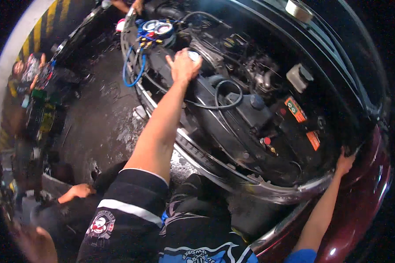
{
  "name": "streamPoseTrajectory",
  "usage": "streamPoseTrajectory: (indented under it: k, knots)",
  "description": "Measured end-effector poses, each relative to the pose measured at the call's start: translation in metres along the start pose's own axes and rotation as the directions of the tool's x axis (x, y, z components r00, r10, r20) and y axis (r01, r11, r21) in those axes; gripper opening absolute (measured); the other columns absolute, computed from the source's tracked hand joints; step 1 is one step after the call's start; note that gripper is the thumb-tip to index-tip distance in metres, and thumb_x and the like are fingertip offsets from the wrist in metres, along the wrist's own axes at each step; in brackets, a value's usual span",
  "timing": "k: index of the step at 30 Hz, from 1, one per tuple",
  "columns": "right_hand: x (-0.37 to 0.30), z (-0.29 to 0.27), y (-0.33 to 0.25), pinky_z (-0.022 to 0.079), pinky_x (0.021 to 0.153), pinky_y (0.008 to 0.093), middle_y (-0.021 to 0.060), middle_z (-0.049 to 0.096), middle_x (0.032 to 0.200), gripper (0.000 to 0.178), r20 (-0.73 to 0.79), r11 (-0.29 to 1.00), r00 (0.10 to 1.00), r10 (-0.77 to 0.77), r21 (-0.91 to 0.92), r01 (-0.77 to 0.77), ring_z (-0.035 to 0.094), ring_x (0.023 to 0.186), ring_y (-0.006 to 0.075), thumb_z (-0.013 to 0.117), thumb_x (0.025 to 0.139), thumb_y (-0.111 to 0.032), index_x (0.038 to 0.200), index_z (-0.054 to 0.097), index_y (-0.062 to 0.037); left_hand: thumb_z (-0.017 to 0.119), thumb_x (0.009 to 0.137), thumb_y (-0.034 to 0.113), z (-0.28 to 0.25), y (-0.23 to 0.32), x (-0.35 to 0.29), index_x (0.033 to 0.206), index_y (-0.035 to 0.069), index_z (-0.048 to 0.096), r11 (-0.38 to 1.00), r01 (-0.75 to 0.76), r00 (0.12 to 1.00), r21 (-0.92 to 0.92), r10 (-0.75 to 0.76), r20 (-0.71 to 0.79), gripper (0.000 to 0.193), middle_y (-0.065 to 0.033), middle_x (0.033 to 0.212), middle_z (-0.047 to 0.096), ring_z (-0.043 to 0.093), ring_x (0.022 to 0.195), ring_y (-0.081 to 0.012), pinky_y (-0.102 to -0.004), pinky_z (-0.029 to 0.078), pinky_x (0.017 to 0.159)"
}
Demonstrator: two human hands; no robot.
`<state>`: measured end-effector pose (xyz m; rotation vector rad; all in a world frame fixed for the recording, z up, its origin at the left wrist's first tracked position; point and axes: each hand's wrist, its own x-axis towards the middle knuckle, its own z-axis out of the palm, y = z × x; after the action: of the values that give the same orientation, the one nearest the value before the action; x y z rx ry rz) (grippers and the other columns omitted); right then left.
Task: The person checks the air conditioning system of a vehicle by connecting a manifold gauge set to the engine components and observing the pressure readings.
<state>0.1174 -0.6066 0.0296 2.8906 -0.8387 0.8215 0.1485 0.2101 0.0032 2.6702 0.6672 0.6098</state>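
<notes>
Both my hands are on the car, one deep in the engine bay, one on the fender.

My left hand (183, 65) reaches over the front edge and curls around a small round silver cap (193, 55) near the middle of the engine bay (250, 101); my right hand (344, 163) rests flat and open on the dark red fender (364, 197). A manifold gauge set (158, 30) with a blue hose (129, 70) sits beyond. Another person's hand (80, 191) shows lower left.

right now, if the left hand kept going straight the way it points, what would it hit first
The left hand already rests on a round silver cap. Pushing on up-right, it would likely meet the dark engine block behind it first, though depth is hard to judge.
</notes>
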Motion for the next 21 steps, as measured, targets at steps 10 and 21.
streamPoseTrajectory:
  k: [10, 21]
  knots:
    - [0.019, 0.026, 0.022, 0.053, 0.100, 0.0533, 0.0223, 0.056, 0.150, 0.092, 0.073, 0.978, 0.978, -0.195, -0.057, 0.200, 0.060, 0.128, 0.0446, 0.067, 0.089, -0.071, 0.158, 0.044, -0.0136, 0.063, 0.089, 0.055, -0.007, 0.004, -0.006, 0.139, 0.001, 0.059, 0.998, 0.015, 0.998, -0.054, -0.019, -0.064, 0.074, -0.0200, 0.135, 0.066, 0.055, 0.138, -0.0305, -0.0623, 0.011, 0.127]
    - [0.035, 0.056, 0.048, 0.048, 0.105, 0.0548, 0.0198, 0.056, 0.150, 0.096, -0.075, 0.989, 0.988, -0.134, 0.053, 0.138, 0.058, 0.130, 0.0451, 0.066, 0.088, -0.073, 0.154, 0.046, -0.0070, 0.065, 0.088, 0.055, -0.006, 0.002, -0.004, 0.141, 0.003, 0.057, 0.995, 0.041, 0.999, -0.086, -0.038, 0.033, 0.075, -0.0199, 0.140, 0.063, 0.051, 0.142, -0.0311, -0.0634, 0.010, 0.127]
